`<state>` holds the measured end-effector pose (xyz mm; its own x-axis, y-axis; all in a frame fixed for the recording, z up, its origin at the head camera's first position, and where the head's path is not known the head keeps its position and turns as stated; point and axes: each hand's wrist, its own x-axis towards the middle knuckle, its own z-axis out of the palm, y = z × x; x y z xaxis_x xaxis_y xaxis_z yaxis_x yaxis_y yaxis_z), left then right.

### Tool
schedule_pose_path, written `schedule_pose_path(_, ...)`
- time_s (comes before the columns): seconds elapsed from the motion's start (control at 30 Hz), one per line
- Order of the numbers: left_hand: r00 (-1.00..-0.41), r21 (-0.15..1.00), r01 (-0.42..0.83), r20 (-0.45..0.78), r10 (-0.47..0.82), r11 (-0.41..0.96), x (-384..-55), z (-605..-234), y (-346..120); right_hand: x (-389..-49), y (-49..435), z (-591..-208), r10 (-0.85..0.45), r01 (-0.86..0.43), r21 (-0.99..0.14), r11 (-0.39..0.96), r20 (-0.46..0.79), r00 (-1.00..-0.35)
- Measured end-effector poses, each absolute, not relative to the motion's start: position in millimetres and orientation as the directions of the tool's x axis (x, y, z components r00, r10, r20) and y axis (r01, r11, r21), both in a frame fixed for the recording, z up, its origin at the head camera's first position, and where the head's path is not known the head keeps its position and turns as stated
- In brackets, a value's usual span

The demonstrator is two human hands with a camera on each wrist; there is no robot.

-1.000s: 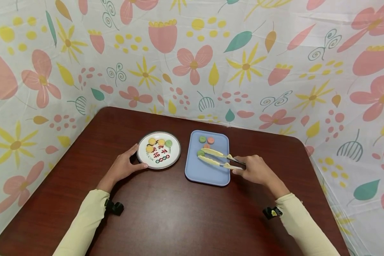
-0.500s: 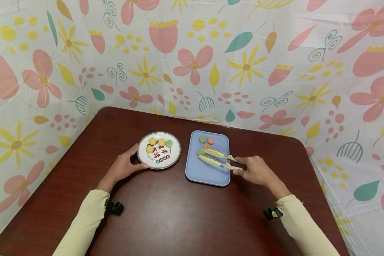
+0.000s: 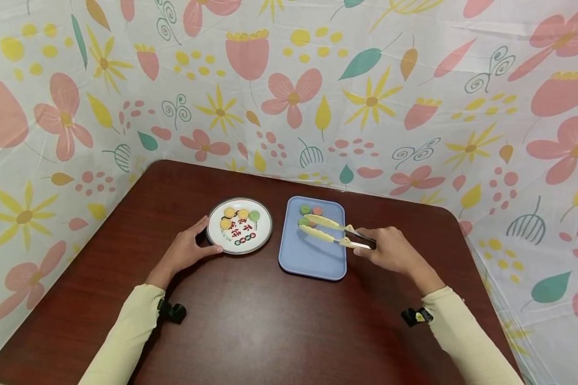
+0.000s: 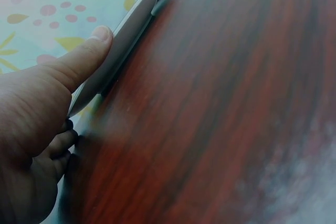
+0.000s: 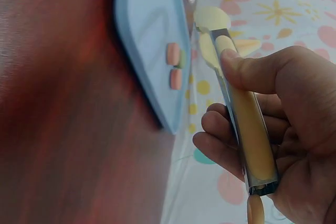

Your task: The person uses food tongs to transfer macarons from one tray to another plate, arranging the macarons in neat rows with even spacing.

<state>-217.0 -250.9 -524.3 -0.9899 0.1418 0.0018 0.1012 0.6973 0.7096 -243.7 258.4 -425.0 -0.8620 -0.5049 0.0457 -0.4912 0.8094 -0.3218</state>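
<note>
My left hand [image 3: 185,248] holds the left rim of a white plate [image 3: 245,247], thumb on the edge. Three yellow macarons [image 3: 226,224] and a green macaron [image 3: 254,216] lie on this plate. In my right hand [image 3: 392,251] are food tongs [image 3: 317,232] with cream tips, reaching over the blue tray [image 3: 313,262]. Between those tips is a green macaron [image 3: 302,221], raised above the tray. Behind it on the tray sit another green macaron [image 3: 305,209] and a pink macaron [image 3: 317,211]. A second pink macaron [image 5: 176,79] shows in the right wrist view, mostly covered by the tongs in the head view.
Plate and tray stand side by side on a dark red-brown wooden table [image 3: 270,326], a narrow gap between them. A flower-patterned cloth [image 3: 289,149] hangs right behind the table's back edge. Black camera straps [image 3: 172,311] sit on both wrists.
The tongs and the green macaron have risen off the tray and shifted slightly away from me, covering the nearer pink macaron. The left hand and plate stay put.
</note>
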Motion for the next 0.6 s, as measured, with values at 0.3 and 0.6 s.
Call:
schedule_pose_path(0.3, -0.990, 0.710, 0.107, 0.009, 0.143, 0.696, -216.4, -524.6, -251.1, -252.7, 240.8, -399.4, -0.558, -0.558, -0.304, 0.772, 0.095, -0.824)
schedule_pose_path(0.6, -0.990, 0.710, 0.109, 0.014, 0.142, 0.696, -216.5, -523.1, -250.5, -260.1, 209.5, -384.2, -0.605, -0.595, -0.313, 0.740, 0.076, -0.793)
